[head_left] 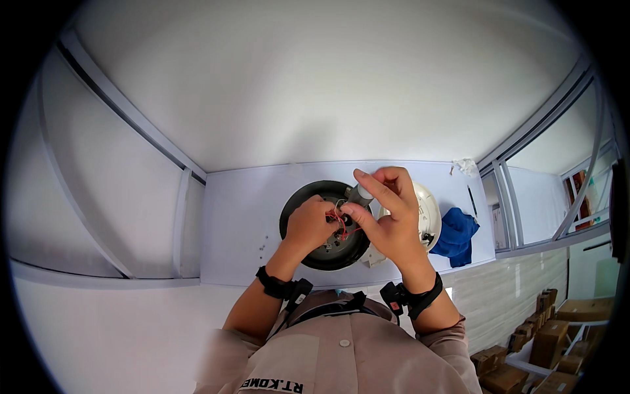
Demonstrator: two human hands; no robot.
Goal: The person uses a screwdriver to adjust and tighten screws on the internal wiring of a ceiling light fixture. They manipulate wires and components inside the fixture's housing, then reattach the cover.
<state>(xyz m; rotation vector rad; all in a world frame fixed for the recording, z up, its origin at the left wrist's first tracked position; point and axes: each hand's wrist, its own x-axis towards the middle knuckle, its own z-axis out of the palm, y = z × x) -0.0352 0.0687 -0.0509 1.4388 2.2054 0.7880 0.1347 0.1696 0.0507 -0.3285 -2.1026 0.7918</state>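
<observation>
Close beneath my remote view, the two forearms reach up over the desk (239, 197), each wearing a black wrist strap (272, 284). Just past them sits the dark round housing (335, 264), open side up in the middle of the desk, with both hands over it. The left hand (308, 226) leans in from its left side, fingers drawn together and, as far as I can see, pinching the red wires (343, 224); their tips are partly hidden. On the right hand (397, 213), thumb and forefinger stand apart with a grey cylinder (359, 196) between them; I cannot tell whether they press on it. To work well here, I judge the left fingers should hold the strands lightly, near their ends, without tugging, while the right steadies the cylinder and leaves the thin leads free of its edge. Partly behind the right hand lies a white round cover (430, 203), with a blue cloth (456, 233) just beside it; over to the left, small dark bits (263, 247) lie loose, and a careless wrist could scatter them. Farther off are a crumpled white tissue (467, 167) and the pale wall (315, 85).
</observation>
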